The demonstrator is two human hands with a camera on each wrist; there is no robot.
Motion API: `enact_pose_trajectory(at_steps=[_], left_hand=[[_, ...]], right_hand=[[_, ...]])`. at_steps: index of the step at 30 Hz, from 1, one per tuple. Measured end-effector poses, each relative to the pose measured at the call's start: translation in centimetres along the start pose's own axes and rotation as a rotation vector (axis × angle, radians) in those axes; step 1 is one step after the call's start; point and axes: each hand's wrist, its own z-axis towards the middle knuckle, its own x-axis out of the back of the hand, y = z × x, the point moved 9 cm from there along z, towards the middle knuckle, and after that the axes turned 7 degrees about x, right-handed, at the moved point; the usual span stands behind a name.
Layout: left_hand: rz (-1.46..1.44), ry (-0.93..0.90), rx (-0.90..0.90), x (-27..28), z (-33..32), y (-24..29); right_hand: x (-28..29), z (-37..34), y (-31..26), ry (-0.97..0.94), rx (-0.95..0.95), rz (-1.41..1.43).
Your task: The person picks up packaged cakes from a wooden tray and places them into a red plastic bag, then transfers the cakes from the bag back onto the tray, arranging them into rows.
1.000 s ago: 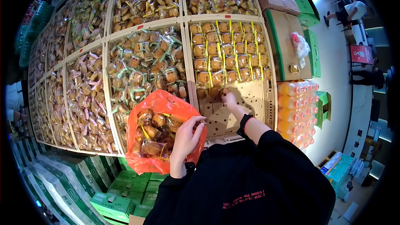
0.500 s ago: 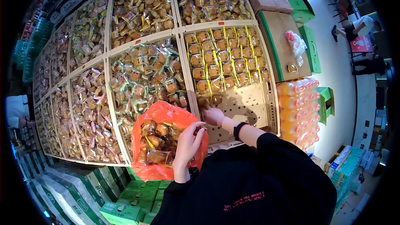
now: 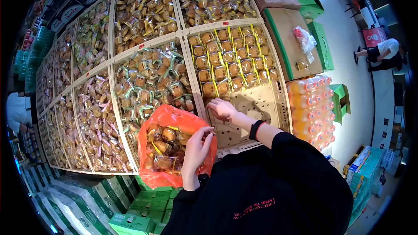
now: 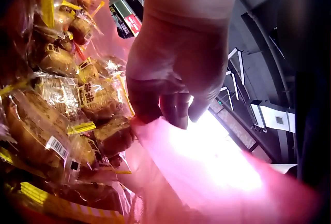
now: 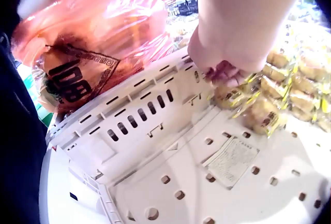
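Note:
My left hand (image 3: 197,152) grips the rim of a red plastic bag (image 3: 148,175) with curled fingers. Inside the bag lie several small wrapped cakes (image 4: 59,58) in clear packets with yellow strips. My right hand (image 3: 223,109) reaches low into the front right crate (image 3: 235,132), beside its left wall. Its fingers curl down over a wrapped cake (image 5: 228,96) at the end of the nearest row, and the palm hides most of the grasp. Another wrapped cake (image 5: 262,116) lies just right of the fingers.
Neat rows of wrapped cakes (image 3: 235,56) fill the far part of this crate. A paper slip (image 5: 232,162) lies on its perforated floor. Neighbouring crates hold loose packets (image 3: 152,76). Orange drink bottles (image 3: 309,111) and a cardboard box (image 3: 287,39) stand right; green boxes (image 3: 130,223) lie below.
My right hand has moved left and toward the crate's left wall, closing over the nearest cakes, which no longer show in the head view. The left hand stays at the bag.

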Motion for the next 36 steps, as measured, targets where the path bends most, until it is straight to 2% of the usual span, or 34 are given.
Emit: enact_pose_trajectory(at_steps=[2, 4, 9, 12, 16, 20, 22, 24, 26, 28, 32, 36], left_hand=[[0.021, 0.002, -0.011, -0.2, -0.1, -0.1], [0.031, -0.011, -0.006, -0.3, 0.0, -0.3], [0.038, -0.032, -0.022, -0.5, 0.0, 0.2], [0.063, -0.027, -0.009, -0.3, -0.3, 0.1], [0.072, -0.023, -0.013, -0.3, -0.4, -0.3], [0.08, -0.028, -0.012, -0.6, -0.3, 0.2], [0.091, -0.051, 0.009, -1.1, -0.2, 0.9], [0.102, -0.073, 0.035, -2.3, 0.6, 1.4], [0.233, -0.047, -0.323, -3.9, 1.6, 5.2], [0.285, -0.012, -0.371, -6.1, 4.4, 6.2], [0.406, 0.238, -0.529, -9.9, 11.9, 7.0], [0.583, 0.351, -0.471, -11.3, 19.0, 2.6]], right_hand=[[4.6, -0.2, -0.7, 0.211, 0.132, -0.125], [9.0, 0.1, -0.7, 0.326, 0.13, -0.19], [8.2, 0.9, 1.4, 0.197, 0.244, -0.364], [8.1, 1.4, 3.0, 0.158, 0.155, -0.383], [6.7, 1.6, 3.9, 0.126, 0.183, -0.317], [7.6, 0.7, 3.0, 0.133, 0.192, -0.234], [8.9, -0.6, 2.5, 0.224, 0.155, -0.176], [9.0, -2.1, 3.3, 0.224, 0.084, -0.177], [9.9, -4.0, 4.9, 0.294, -0.049, -0.241], [10.8, -5.2, 5.6, 0.331, -0.048, -0.227], [12.6, -5.4, 6.9, 0.418, -0.047, -0.249], [14.7, -3.0, 7.7, 0.545, -0.076, -0.279]])
